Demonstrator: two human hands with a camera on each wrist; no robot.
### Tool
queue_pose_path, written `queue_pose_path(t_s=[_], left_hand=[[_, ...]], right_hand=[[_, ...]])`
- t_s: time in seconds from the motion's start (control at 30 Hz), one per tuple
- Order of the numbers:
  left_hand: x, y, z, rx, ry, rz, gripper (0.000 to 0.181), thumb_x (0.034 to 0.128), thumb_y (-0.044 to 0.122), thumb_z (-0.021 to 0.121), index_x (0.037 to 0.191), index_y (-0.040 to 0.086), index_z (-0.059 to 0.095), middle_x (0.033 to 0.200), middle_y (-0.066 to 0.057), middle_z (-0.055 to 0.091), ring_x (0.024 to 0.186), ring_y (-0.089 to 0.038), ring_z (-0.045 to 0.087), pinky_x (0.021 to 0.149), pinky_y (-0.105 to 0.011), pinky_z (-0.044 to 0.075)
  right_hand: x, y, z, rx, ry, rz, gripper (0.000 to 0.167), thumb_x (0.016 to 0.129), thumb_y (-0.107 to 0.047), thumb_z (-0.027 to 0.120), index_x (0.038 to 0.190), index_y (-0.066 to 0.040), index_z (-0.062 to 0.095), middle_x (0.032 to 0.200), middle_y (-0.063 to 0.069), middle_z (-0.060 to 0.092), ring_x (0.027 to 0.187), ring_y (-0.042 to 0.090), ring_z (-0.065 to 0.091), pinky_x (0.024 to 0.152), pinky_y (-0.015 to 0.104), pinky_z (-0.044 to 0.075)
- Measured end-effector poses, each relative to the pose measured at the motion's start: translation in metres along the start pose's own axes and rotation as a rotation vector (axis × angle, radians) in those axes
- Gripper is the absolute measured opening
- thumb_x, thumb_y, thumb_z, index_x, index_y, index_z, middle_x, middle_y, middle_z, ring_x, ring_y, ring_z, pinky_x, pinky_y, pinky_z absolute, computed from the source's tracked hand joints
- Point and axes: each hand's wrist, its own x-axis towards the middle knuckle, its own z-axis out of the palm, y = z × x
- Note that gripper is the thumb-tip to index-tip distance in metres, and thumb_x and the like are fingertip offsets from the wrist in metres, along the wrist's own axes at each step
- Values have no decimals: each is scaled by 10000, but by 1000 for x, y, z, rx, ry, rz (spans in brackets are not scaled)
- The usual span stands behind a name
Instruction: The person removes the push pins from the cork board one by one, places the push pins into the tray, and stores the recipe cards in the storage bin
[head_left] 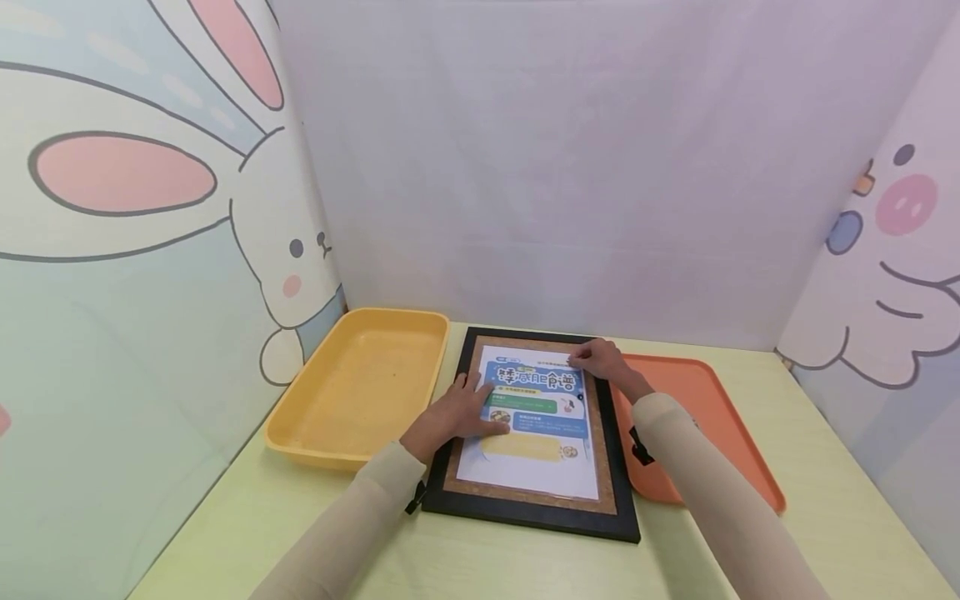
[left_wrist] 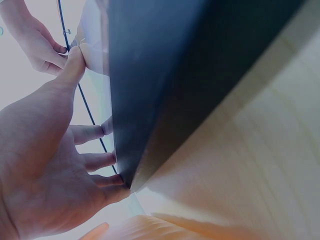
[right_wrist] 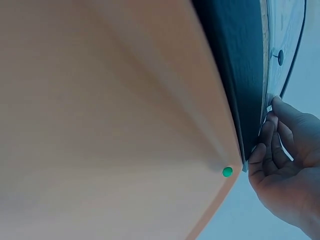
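A printed poster [head_left: 528, 477] in a glossy clear cover lies on a black-framed corkboard [head_left: 534, 520]. My left hand [head_left: 463, 408] rests with spread fingers on the poster's left side. At the poster's top right corner, my right hand [head_left: 600, 360] pinches a small dark thing, apparently a pushpin, mostly hidden by the fingertips. In the right wrist view, the thumb and fingers of that hand [right_wrist: 287, 155] meet at the board's edge. A dark pushpin [right_wrist: 280, 57] stands in the poster's right side, lower than this hand.
A yellow tray [head_left: 300, 454] stands left of the board. To the right, an orange tray [head_left: 720, 408] lies against the frame, partly under my right sleeve. Inside it near a corner is a small green round thing [right_wrist: 227, 171]. Printed walls and a pale curtain enclose the table [head_left: 480, 567].
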Motion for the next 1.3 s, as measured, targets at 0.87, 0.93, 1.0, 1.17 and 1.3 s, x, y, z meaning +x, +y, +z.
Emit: queue_pose_path(t_s=[0.87,0.93,1.0,1.17,1.3], left_hand=[[-2,2,-5,0,-2,8,987,880,736,651,1631,168,357,1709,-150,209,1531,-387,260,1178,-560,353],[-1,2,-5,5,-3,4,986,881,737,647,1634,173,351,1712,-148,203,1537,-391,249,1180,-565,348],[-1,2,-4,7,-6,2,989,881,742,643,1636,177,345,1714,-146,199,1536,-390,248,1180,-565,348],[-1,1,-3,17,-15,0,992,882,752,633,1639,182,339,1712,-142,202,1532,-384,253,1179,-559,352],[-1,1,-2,21,-16,-2,992,880,752,636,1636,180,346,1707,-143,214,1524,-381,266,1175,-557,358]], right_hand=[[-9,-1,-12,-17,0,-61,192,973,-173,741,1071,-11,770,1026,141,722,909,275,617,791,350,514],[-9,0,-14,-18,2,-67,201,976,-174,737,1082,-5,766,1035,150,723,915,282,621,801,363,528],[-10,1,-16,-15,2,-68,208,980,-170,731,1097,-1,761,1052,157,720,928,289,623,821,379,544],[-16,2,-21,-14,8,-72,204,990,-157,721,1117,0,749,1079,164,715,951,297,623,855,410,561],[-23,2,-26,-23,21,-90,189,988,-126,719,1103,22,738,1059,180,709,930,305,624,834,419,564]])
